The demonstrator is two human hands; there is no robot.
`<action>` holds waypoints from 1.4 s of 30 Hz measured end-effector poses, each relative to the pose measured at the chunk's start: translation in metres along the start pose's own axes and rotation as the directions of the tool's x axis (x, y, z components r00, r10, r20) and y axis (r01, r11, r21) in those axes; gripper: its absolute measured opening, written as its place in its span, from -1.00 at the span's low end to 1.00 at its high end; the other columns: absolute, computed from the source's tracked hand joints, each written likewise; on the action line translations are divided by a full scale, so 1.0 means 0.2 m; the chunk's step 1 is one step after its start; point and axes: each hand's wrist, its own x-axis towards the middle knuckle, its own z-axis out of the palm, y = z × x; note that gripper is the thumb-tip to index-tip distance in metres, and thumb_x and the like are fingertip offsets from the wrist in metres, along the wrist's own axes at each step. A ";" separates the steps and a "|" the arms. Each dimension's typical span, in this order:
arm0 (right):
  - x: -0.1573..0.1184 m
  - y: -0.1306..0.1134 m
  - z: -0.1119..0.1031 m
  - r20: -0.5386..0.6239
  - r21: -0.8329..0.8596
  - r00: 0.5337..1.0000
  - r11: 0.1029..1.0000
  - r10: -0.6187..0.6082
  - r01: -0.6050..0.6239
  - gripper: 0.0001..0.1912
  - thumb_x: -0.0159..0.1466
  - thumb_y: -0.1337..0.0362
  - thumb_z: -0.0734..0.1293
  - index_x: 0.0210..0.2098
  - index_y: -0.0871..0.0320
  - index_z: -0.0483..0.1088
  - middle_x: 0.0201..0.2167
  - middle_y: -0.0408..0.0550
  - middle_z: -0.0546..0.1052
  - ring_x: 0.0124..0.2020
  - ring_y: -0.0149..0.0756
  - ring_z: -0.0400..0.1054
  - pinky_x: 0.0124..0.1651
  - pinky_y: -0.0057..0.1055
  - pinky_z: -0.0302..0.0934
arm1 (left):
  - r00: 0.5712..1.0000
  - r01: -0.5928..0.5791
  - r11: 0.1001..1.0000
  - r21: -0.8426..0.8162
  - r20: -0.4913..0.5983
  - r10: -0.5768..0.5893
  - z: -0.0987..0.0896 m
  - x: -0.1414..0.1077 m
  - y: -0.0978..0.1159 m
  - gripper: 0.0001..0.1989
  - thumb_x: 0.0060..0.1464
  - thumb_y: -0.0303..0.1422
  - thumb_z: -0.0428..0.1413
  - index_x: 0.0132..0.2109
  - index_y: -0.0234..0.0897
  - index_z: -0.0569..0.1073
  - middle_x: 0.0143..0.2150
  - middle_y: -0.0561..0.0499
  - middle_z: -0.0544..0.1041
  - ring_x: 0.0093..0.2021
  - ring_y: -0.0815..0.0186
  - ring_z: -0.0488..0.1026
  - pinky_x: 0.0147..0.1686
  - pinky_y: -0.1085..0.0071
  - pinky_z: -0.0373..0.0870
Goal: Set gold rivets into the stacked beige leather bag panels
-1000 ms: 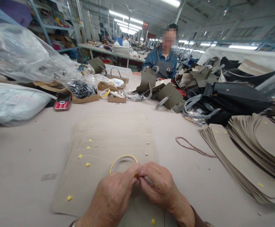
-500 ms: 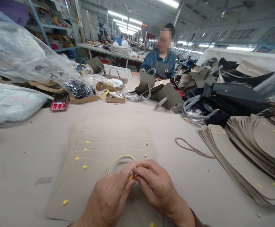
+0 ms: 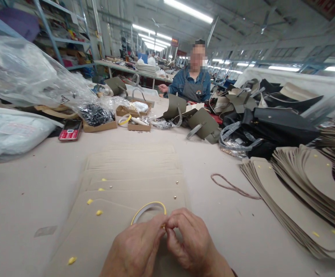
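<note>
Lower in view than before, the left hand holds the yellow tape roll at six o'clock, above beige panels. Its fingertips meet the right hand, closed in a narrow pinch, contents hidden. A hard tug could curl the tape onto itself or shift the overlapping panels. Beyond, at twelve o'clock, a co-worker's hand has swung outward.

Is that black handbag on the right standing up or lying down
Lying down: the black bag stretches low and sideways across the table.
</note>
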 end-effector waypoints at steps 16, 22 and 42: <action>0.07 0.14 -0.05 0.180 0.327 0.559 0.487 0.809 -0.810 -0.81 0.18 0.21 0.27 -0.49 0.18 0.30 -0.66 -0.22 0.36 -0.64 -0.44 0.28 -0.55 -0.53 0.18 | 0.998 -0.047 0.996 0.079 0.047 0.044 0.08 0.07 0.01 -0.79 0.19 -0.57 -0.13 -0.28 -0.24 0.34 -0.50 0.05 0.36 -0.51 0.34 0.32 -0.50 0.47 0.24; 0.09 0.26 -0.07 0.290 0.354 0.529 0.424 0.797 -0.833 -0.71 0.16 0.10 0.34 -0.44 0.25 0.41 -0.58 -0.13 0.44 -0.56 -0.40 0.36 -0.45 -0.47 0.31 | 0.964 0.035 0.959 0.283 0.244 -0.107 0.16 0.02 -0.03 -0.79 0.04 -0.64 0.02 -0.30 -0.21 0.32 -0.35 0.01 0.42 -0.37 0.19 0.34 -0.41 0.32 0.35; 0.17 0.28 -0.01 0.200 -0.098 0.696 0.720 0.690 -0.687 -0.89 0.22 0.29 0.26 -0.28 0.13 0.41 -0.73 -0.27 0.37 -0.73 -0.41 0.25 -0.63 -0.54 0.11 | 0.940 0.092 0.965 0.244 0.300 -0.165 0.17 0.02 -0.03 -0.82 0.03 -0.59 0.12 -0.31 -0.22 0.33 -0.34 0.03 0.41 -0.33 0.21 0.33 -0.36 0.31 0.39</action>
